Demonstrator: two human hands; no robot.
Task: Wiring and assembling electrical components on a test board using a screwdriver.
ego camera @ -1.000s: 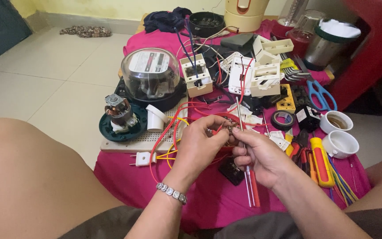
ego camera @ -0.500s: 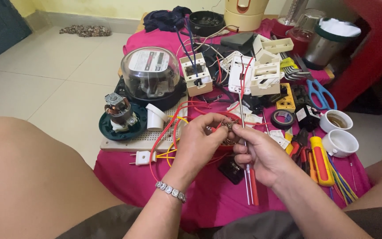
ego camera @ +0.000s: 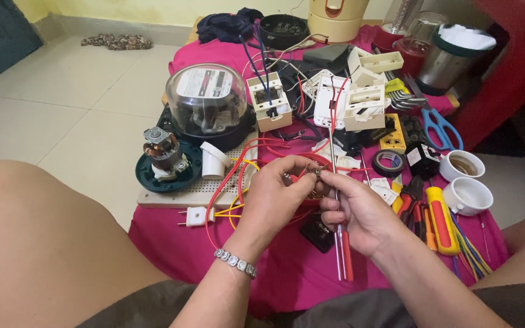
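My left hand (ego camera: 273,197) pinches a small metal part with red wires (ego camera: 256,152) looping from it, held above the pink cloth (ego camera: 287,267). My right hand (ego camera: 360,209) meets it fingertip to fingertip and grips a thin screwdriver (ego camera: 343,255) with a red and clear handle, its shaft pointing up and away. A bracelet sits on my left wrist. A small black part (ego camera: 317,234) lies on the cloth under my hands.
A round glass-domed meter (ego camera: 206,100), a small motor (ego camera: 164,152) on a green base, a white perforated board (ego camera: 195,193), a white plug (ego camera: 194,215), white switch boxes (ego camera: 366,103), black tape (ego camera: 389,163), scissors (ego camera: 442,127), screwdrivers (ego camera: 442,218) and two white cups (ego camera: 466,194) crowd the cloth. My bare knee fills the left.
Both hands stay together over the cloth; the fingers have shifted slightly on the small part and the wires.
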